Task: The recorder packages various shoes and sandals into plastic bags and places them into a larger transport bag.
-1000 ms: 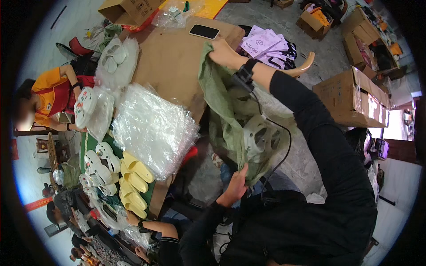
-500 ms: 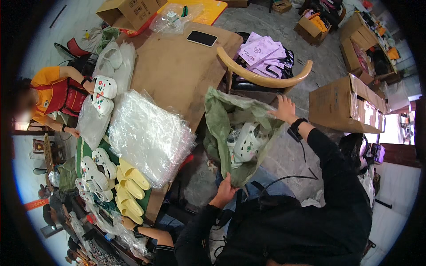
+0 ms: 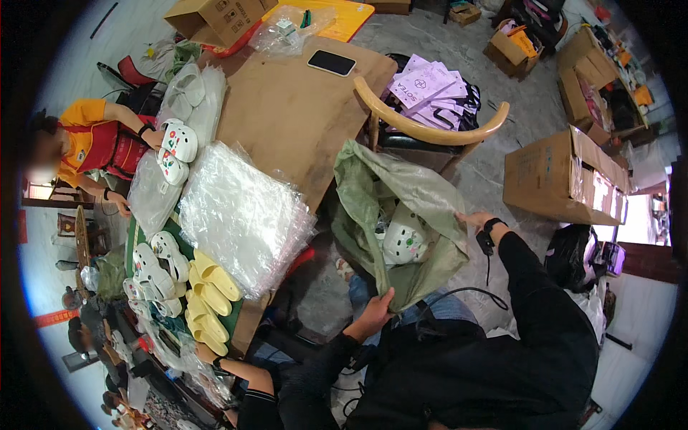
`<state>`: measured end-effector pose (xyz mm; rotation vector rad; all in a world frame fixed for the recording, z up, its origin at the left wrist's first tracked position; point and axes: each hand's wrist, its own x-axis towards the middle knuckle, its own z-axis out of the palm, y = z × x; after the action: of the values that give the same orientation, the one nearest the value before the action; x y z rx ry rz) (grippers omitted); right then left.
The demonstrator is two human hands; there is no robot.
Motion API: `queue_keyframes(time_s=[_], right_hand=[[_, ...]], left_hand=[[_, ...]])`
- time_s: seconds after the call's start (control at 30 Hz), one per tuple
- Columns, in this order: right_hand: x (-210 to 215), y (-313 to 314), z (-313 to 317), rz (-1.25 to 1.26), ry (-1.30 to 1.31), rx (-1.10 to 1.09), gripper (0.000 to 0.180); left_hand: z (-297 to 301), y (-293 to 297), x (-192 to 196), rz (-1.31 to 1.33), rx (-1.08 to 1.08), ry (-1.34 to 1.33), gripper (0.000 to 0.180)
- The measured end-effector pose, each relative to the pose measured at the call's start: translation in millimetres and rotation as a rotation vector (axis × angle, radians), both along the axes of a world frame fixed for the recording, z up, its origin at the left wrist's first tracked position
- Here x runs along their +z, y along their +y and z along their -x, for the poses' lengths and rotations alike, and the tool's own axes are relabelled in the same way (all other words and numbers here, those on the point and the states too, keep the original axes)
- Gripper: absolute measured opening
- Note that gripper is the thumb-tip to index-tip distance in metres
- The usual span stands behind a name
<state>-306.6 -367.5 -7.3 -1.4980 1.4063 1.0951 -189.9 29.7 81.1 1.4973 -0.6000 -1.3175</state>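
Observation:
A green woven sack (image 3: 444, 204) hangs with its mouth gaping between my hands. Down inside it lie white clogs (image 3: 405, 236) with holes and small charms; the sack's folds hide part of them. My left hand (image 3: 376, 311) pinches the near rim of the sack. At the right rim, my right hand (image 3: 476, 218) is closed on the cloth, with a dark band at its wrist. Left of the sack, a stack of clear plastic bags (image 3: 247, 218) rests on the table.
The brown table (image 3: 287, 107) bears a phone (image 3: 331, 63), yellow slippers (image 3: 208, 301) and white clogs (image 3: 154, 276). A co-worker (image 3: 100, 143) at left holds white clogs. A wooden chair (image 3: 430, 129) holds purple packages (image 3: 430, 86). A large carton (image 3: 545, 179) stands at right.
My right hand has gone from spread fingers to closed on the rim and moved lower. My left hand shifted slightly right with its edge. The sack's right side now covers more of the clogs.

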Motion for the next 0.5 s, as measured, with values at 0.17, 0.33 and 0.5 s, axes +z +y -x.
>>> queue_keyframes(time_s=[0.17,0.33,0.5], right_hand=[[60.8,56.3,-21.8,-0.418,-0.044,-0.295,0.108],[-6.6,78.4,-6.8,-0.468,-0.395,-0.599,0.067],[34.6,55.1,-22.9,-0.064,-0.846,-0.446,0.023]], left_hand=[[2.7,-41.8,11.0,-0.334,0.158,0.661,0.038],[10.2,-66.5,27.1,-0.404,-0.155,0.567,0.037],[3.2,-82.0,69.9,-0.192,-0.109,0.755,0.043]])
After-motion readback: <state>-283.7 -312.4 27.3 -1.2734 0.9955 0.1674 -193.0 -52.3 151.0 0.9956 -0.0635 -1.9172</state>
